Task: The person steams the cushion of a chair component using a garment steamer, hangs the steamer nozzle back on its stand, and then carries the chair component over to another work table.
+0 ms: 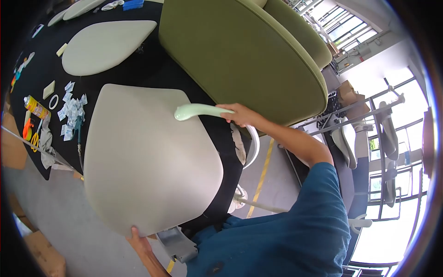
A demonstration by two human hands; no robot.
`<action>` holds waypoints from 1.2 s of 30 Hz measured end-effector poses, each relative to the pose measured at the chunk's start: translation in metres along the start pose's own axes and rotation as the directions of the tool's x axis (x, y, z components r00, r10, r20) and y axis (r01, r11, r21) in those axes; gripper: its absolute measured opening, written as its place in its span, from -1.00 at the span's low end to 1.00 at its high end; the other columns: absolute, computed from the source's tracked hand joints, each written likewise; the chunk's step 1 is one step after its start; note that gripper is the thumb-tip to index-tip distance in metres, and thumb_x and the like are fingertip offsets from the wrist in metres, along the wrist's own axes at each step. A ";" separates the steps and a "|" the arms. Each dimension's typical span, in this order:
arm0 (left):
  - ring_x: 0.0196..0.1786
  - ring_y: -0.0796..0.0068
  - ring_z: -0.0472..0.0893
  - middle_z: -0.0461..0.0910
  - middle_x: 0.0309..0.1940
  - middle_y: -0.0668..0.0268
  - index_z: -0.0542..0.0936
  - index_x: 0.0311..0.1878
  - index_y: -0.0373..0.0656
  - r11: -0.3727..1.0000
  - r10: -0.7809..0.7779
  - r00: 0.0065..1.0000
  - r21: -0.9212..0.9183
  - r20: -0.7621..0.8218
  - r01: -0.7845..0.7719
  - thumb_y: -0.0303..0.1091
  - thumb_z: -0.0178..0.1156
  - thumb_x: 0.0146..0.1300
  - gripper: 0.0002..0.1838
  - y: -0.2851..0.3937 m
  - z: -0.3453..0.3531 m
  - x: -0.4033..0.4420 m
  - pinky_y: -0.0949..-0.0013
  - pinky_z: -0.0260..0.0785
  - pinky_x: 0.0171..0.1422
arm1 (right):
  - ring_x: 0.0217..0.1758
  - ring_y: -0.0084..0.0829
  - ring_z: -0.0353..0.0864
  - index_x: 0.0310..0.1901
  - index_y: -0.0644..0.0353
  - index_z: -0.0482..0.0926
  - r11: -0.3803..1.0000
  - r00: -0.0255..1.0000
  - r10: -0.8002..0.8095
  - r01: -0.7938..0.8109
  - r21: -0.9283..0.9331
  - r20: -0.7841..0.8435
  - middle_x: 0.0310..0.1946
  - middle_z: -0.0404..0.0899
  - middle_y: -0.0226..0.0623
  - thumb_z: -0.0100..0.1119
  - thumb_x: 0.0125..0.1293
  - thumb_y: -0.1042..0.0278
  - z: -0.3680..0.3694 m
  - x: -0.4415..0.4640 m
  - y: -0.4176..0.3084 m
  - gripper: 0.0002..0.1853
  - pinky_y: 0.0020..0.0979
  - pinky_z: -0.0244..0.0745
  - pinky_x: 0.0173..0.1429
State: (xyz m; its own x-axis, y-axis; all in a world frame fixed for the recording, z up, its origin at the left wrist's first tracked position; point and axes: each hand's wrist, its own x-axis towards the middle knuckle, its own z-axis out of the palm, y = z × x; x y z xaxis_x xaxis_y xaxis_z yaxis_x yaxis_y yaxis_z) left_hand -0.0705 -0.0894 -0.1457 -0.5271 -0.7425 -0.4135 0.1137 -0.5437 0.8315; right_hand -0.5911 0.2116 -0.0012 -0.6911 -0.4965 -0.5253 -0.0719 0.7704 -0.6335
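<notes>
Blue sleeve (pixel 318 203): right hand (pixel 240 114) grips pale-green tool (pixel 198 110)
Left hand (pixel 139 242): grasps beige panel (pixel 147 157) edge
Crowding the tool: olive upholstered shell (pixel 240 60)
Panel's left: spray can (pixel 37 107), sachets (pixel 72 112)

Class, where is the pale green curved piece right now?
In the head view, just above the middle, the pale green curved piece is in the right hand, its rounded end over the upper right edge of the large pale panel.

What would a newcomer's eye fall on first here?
Probably the large cream padded panel, centre-left, with the left hand at its lower edge. Next, the pale green curved bar in the right hand, its end over the panel's upper right. Then the olive upholstered piece, top centre.
</notes>
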 end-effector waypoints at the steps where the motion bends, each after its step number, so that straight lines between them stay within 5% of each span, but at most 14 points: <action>1: 0.44 0.19 0.46 0.46 0.41 0.17 0.32 0.51 -0.27 1.000 0.001 1.000 -0.004 0.000 -0.001 -0.12 0.57 0.21 -0.08 -0.001 -0.001 0.000 0.07 0.28 0.58 | -0.68 -0.69 0.21 0.53 -0.18 0.44 0.999 0.999 0.049 -0.049 0.013 0.022 -0.44 0.51 -0.49 0.14 0.58 0.09 0.000 -0.008 -0.002 -0.47 -0.56 0.15 -0.66; 8: 0.48 0.21 0.43 0.44 0.44 0.18 0.30 0.54 -0.24 0.999 0.033 0.999 0.022 0.040 -0.034 -0.08 0.49 0.29 -0.12 -0.007 -0.009 -0.001 0.06 0.27 0.59 | -0.67 -0.66 0.22 0.55 -0.16 0.39 0.986 0.993 -0.018 0.036 0.161 -0.113 -0.41 0.49 -0.48 0.19 0.54 0.11 0.024 0.071 -0.022 -0.41 -0.52 0.16 -0.67; 14: 0.46 0.19 0.45 0.45 0.42 0.18 0.32 0.52 -0.26 1.000 0.017 1.000 0.016 0.018 -0.017 -0.10 0.54 0.23 -0.10 -0.002 0.003 -0.006 0.07 0.30 0.57 | -0.63 -0.68 0.22 0.56 -0.16 0.38 0.955 0.997 -0.073 0.066 0.290 0.012 -0.40 0.49 -0.48 0.21 0.53 0.11 0.055 0.086 -0.053 -0.40 -0.54 0.15 -0.64; 18: 0.45 0.16 0.46 0.45 0.42 0.15 0.31 0.52 -0.30 1.000 0.031 1.000 -0.003 0.001 -0.031 -0.09 0.58 0.19 -0.05 0.001 0.010 -0.009 0.06 0.31 0.56 | -0.64 -0.73 0.14 0.59 -0.18 0.33 0.978 0.974 -0.107 0.067 0.199 0.199 -0.37 0.45 -0.52 0.13 0.59 0.14 0.058 0.003 -0.072 -0.42 -0.57 0.08 -0.60; 20: 0.48 0.19 0.43 0.41 0.45 0.16 0.27 0.55 -0.26 1.000 0.013 1.000 0.015 0.023 -0.013 -0.05 0.55 0.23 -0.04 0.003 0.011 -0.009 0.05 0.27 0.58 | -0.58 -0.62 0.31 0.55 -0.16 0.41 0.985 0.962 -0.170 0.173 0.004 0.212 -0.34 0.56 -0.41 0.18 0.56 0.12 0.054 -0.025 -0.069 -0.43 -0.46 0.32 -0.51; 21: 0.51 0.22 0.39 0.37 0.49 0.18 0.23 0.58 -0.22 0.999 -0.008 0.999 0.039 0.044 0.006 -0.01 0.51 0.27 -0.03 0.003 0.011 -0.009 0.05 0.24 0.60 | -0.57 -0.60 0.36 0.52 -0.15 0.44 0.922 0.918 -0.374 0.383 -0.054 0.132 -0.34 0.59 -0.41 0.17 0.55 0.11 0.061 -0.011 -0.042 -0.46 -0.44 0.39 -0.44; 28: 0.49 0.17 0.41 0.41 0.45 0.14 0.25 0.56 -0.26 1.000 0.013 1.000 0.025 -0.007 -0.013 -0.07 0.53 0.26 -0.05 0.005 0.009 -0.009 0.01 0.28 0.58 | -0.65 -0.68 0.27 0.51 -0.17 0.45 0.986 0.981 -0.043 0.072 0.149 -0.188 -0.42 0.49 -0.52 0.17 0.55 0.13 0.044 0.076 -0.017 -0.47 -0.51 0.25 -0.64; 35: 0.45 0.16 0.45 0.43 0.43 0.13 0.27 0.54 -0.30 1.000 -0.006 1.000 -0.008 -0.020 0.006 -0.17 0.47 0.33 -0.15 0.002 0.008 -0.007 0.00 0.32 0.56 | -0.55 -0.68 0.38 0.57 -0.24 0.37 0.997 0.998 -0.059 0.058 0.043 0.017 -0.41 0.53 -0.54 0.16 0.58 0.11 0.059 -0.053 -0.011 -0.43 -0.55 0.35 -0.52; 36: 0.44 0.16 0.47 0.44 0.42 0.13 0.27 0.54 -0.30 1.000 -0.009 1.000 -0.015 -0.023 0.008 -0.19 0.46 0.35 -0.17 0.002 0.008 -0.007 0.00 0.35 0.54 | -0.41 -0.64 0.48 0.57 -0.17 0.37 0.976 0.975 -0.219 0.219 -0.005 0.045 -0.38 0.56 -0.52 0.17 0.57 0.14 0.069 -0.058 0.025 -0.42 -0.52 0.43 -0.38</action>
State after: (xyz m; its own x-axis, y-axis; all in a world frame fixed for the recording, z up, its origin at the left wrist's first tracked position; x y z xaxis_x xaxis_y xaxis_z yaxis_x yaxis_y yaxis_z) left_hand -0.0735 -0.0822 -0.1381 -0.5082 -0.7467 -0.4292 0.1221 -0.5558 0.8223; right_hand -0.5036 0.2323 -0.0257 -0.6254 -0.6706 -0.3990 -0.2253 0.6447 -0.7305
